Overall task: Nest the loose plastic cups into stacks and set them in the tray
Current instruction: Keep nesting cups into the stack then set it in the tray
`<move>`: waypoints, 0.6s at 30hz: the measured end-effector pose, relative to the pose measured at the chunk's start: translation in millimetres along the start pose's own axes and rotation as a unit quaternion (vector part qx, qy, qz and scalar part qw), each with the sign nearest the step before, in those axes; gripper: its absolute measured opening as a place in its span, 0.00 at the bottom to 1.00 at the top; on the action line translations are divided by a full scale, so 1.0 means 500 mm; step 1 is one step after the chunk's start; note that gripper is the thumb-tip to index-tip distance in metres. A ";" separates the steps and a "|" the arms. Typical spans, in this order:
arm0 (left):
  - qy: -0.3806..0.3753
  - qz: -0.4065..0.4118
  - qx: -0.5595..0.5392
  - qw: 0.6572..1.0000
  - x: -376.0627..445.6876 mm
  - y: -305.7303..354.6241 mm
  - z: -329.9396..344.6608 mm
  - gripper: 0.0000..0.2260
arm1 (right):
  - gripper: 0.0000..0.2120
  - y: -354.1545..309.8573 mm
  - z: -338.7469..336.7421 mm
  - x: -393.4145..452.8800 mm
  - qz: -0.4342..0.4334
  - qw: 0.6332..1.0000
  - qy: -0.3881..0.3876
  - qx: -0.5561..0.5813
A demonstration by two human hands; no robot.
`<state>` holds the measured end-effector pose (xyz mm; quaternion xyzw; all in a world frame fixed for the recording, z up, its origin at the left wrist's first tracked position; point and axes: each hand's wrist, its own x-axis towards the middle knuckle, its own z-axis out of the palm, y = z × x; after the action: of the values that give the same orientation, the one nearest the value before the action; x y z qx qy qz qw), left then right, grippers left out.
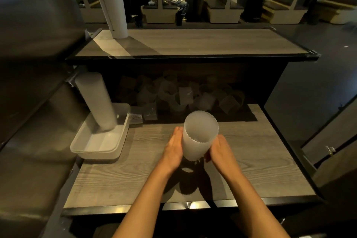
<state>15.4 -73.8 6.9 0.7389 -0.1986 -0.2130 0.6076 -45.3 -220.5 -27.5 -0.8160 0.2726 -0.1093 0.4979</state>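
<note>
Centre of the grey wood-grain lower table: both hands clamp 1 tall stack of translucent ribbed plastic cups, open end up toward the camera, base close to the tabletop; contact with the table not clear. Left hand lies flat against the stack's left wall, fingers straight and together. Right hand presses the right wall, fingers extended, thumb low near the base. Stack sits squeezed between the 2 palms, slightly tilted.

Clear rectangular plastic tray sits at the table's left edge, well apart from the held stack. 1 long nested stack of frosted cups stands in the tray's far end, leaning left.

Loose translucent cups lie heaped in the shadow under the upper shelf, at the back of the table, several on their sides. Count not readable.

Upper wood-grain shelf carries a tall white cup stack at its left end. 3 people sit or stand at booths in the background.
</note>
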 end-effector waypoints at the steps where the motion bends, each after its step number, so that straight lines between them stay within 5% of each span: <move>1: 0.017 0.005 -0.004 1.000 0.009 0.004 -0.001 0.19 | 0.18 -0.006 -0.002 0.006 -0.043 0.999 0.010 -0.001; 3: 0.047 0.026 0.002 0.999 0.025 0.021 -0.003 0.10 | 0.16 -0.011 -0.005 0.013 -0.091 0.996 0.019 0.007; 5: 0.059 0.031 -0.018 0.998 0.042 0.041 -0.006 0.12 | 0.08 -0.041 -0.009 0.013 -0.112 0.992 0.052 0.019; 8: 0.071 0.012 -0.053 0.996 0.056 0.060 -0.002 0.11 | 0.10 -0.074 -0.011 0.031 -0.119 0.988 0.094 0.019; 18: 0.099 -0.032 0.035 0.994 0.069 -0.020 0.007 0.10 | 0.14 -0.016 0.015 0.057 -0.061 0.997 0.020 0.031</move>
<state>42.5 -93.6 -6.1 0.7831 -0.1212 -0.1513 0.5909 -15.6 -227.8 -26.7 -0.8129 0.2285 -0.1648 0.5097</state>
